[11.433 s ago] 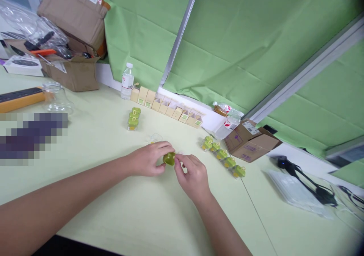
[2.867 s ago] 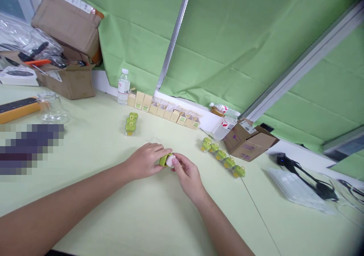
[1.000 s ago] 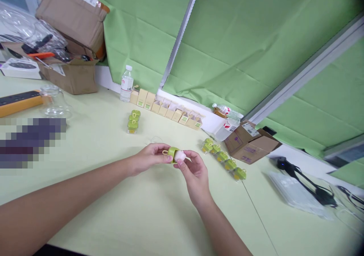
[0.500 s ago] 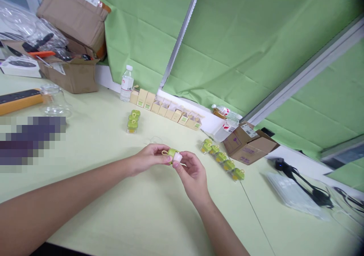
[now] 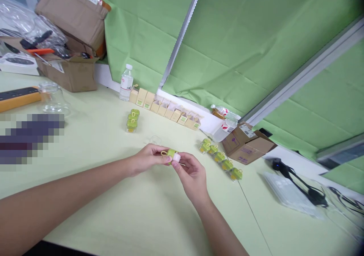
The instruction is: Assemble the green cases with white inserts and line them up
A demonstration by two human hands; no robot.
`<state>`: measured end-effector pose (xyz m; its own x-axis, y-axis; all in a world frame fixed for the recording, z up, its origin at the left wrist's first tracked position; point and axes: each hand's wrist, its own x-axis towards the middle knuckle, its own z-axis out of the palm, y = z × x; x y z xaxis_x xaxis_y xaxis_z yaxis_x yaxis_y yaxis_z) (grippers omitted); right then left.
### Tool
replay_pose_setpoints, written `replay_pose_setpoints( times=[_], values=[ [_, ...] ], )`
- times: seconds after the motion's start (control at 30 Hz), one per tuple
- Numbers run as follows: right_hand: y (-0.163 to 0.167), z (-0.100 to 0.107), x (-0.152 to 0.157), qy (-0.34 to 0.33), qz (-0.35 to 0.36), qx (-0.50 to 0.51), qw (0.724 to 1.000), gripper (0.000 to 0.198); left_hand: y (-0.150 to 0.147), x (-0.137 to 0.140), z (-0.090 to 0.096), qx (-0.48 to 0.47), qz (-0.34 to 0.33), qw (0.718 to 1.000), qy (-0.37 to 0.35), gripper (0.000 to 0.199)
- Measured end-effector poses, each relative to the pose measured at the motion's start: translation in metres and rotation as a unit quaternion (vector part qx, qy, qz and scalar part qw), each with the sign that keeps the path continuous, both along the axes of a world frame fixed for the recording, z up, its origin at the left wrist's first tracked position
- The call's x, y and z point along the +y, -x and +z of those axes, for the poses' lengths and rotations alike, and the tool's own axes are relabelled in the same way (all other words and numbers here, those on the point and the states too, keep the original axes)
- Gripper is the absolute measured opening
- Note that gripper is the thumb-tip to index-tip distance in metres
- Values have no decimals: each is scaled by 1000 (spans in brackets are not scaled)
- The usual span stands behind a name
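Green cloth (image 5: 236,59) covers most of the wall across the upper frame, creased, with pale metal strips (image 5: 182,36) slanting down it. Below spreads a pale, smooth table (image 5: 159,206); a thin seam crosses its lower right, and its near edge shows at the lower left against dark. A pixelated patch hides part of the left side.

A large brown box (image 5: 72,17) leans at upper left above an open carton (image 5: 82,76) stuffed with odds and ends. A row of small cream cartons (image 5: 163,107) lines the foot of the wall, and another cardboard box (image 5: 247,144) sits tilted right of centre. At far right, a black device (image 5: 300,180) with a blue light lies by a clear plastic pack (image 5: 290,195). At left are a glass vessel (image 5: 52,100) and an orange-sided power strip (image 5: 18,97).

Both hands meet at the centre. The left hand (image 5: 150,158) pinches a green cap (image 5: 171,153), its loop pointing left; the right hand (image 5: 193,176) has thumb and fingers closed about a white piece (image 5: 176,157) at the cap's right end.

A water bottle (image 5: 126,83) stands upright, upper left of centre. Green-lidded containers stand in two lines: five at right (image 5: 219,157), three at left (image 5: 132,124).
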<state>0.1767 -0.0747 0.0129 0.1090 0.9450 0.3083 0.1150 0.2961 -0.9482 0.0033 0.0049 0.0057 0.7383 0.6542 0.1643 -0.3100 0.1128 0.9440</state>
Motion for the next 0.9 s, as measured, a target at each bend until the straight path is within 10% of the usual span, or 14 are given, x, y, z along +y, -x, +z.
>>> replay_pose_setpoints(
  times=[0.9],
  values=[
    [-1,8,2,75,53,85,992,42,9,7,9,-30,-55,995,73,23]
  ],
)
